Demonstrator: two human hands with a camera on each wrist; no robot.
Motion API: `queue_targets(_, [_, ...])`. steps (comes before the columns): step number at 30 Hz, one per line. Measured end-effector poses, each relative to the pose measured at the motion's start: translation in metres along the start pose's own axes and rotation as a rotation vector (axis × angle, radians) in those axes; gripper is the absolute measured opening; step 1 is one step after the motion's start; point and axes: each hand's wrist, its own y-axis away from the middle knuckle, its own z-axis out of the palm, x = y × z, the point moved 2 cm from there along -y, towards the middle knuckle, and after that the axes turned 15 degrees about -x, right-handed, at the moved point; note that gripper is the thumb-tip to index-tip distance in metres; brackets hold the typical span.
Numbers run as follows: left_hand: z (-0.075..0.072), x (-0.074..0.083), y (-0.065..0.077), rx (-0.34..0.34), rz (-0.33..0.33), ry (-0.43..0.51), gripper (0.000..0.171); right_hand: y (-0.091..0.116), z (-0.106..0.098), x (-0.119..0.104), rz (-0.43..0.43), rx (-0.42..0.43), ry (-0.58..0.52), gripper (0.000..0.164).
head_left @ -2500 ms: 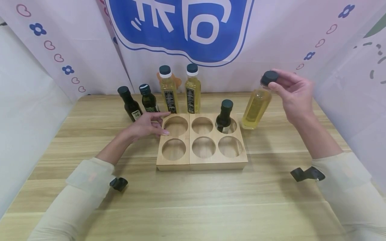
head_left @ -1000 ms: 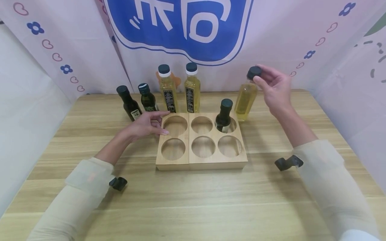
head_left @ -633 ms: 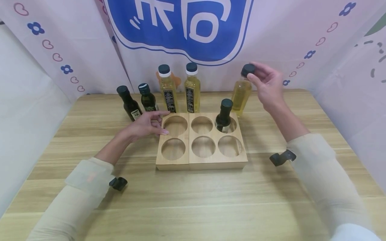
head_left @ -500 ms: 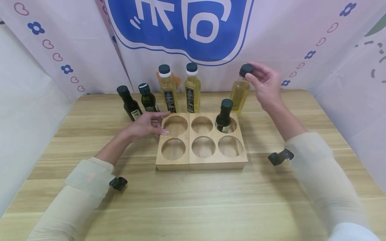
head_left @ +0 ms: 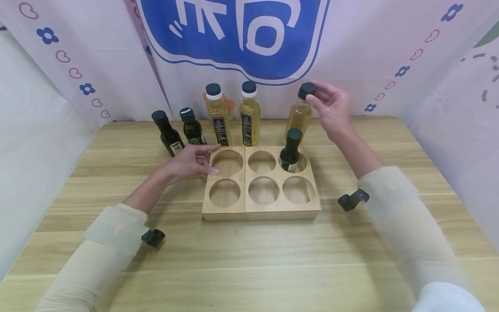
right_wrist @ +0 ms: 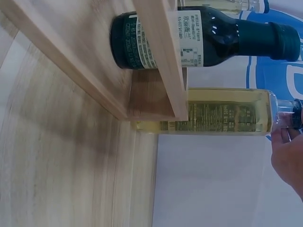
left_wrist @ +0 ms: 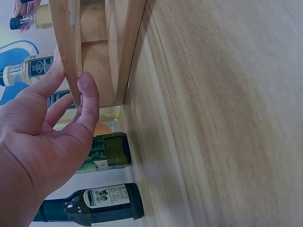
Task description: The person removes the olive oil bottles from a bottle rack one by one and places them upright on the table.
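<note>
My left hand (head_left: 189, 163) pinches the left end of a wooden bottle holder (head_left: 244, 190) with round holes. In the left wrist view, the thumb and fingers (left_wrist: 88, 97) lie on either side of its top board. At the back right, my right hand (head_left: 331, 106) grips the dark cap and neck of a bottle of yellow oil (head_left: 299, 115). That bottle is upright behind the holder's right end, its lower part partly hidden in the head view. A dark green bottle (head_left: 289, 151) stands in the holder's back right hole.
Two yellow oil bottles (head_left: 217, 119) with black labels stand behind the holder, left of the gripped bottle. Further left are a small green bottle (head_left: 192, 128) and a tall dark bottle (head_left: 166, 134). A printed cloth (head_left: 351, 52) hangs behind the wooden table (head_left: 249, 260).
My right hand has carried the oil bottle leftward and back, from beside the holder to behind its right end. My left hand and the holder have stayed in place.
</note>
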Motion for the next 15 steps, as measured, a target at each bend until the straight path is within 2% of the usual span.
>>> queue_targets(6, [0.001,0.0,0.0,0.008,0.013,0.033,0.081,-0.003,0.004,0.005,-0.003,-0.02,0.0,0.03])
queue_targets(15, [0.001,0.0,0.001,0.005,0.001,0.026,0.081,-0.007,0.014,0.006,0.012,-0.07,-0.015,0.03])
